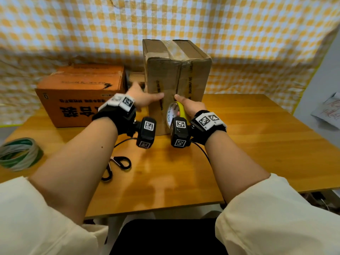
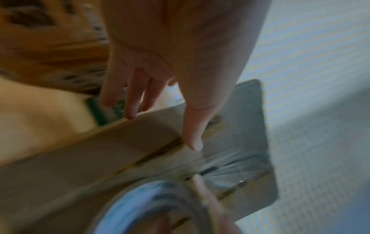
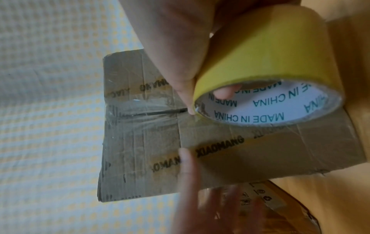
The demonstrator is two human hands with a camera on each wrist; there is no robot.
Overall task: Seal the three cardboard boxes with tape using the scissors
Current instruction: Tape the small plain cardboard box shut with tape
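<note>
Taping the front seam of the tall brown box (image 1: 176, 78), by the look of it. Box stands on end mid-table (image 1: 257, 137), seam facing the person, so both hands can work it head-on.

Right hand (image 1: 191, 105) is wrapped round the yellow tape roll (image 1: 174, 113), at least one finger through the core and thumb tip pressing at the seam (image 3: 160, 112). Roll sits against the cardboard, probably to anchor the tape end before pulling; whether a strip is already stuck down, I can't tell.

Left hand (image 1: 145, 97) is flat, fingers straight, thumb on the box face just left of the seam, gripping nothing. Likely bracing the box so it doesn't tip or slide under the push. Wrist view is blurred.

Old clear tape already wrinkled over the top end of the seam.

Scissors (image 1: 117, 166) lie untouched on the table near the person, between the forearms, within reach for the cut. Orange box (image 1: 81, 96) waits left of the brown one. Third box barely visible behind. Spare tape rolls (image 1: 20, 153) at far left edge
</note>
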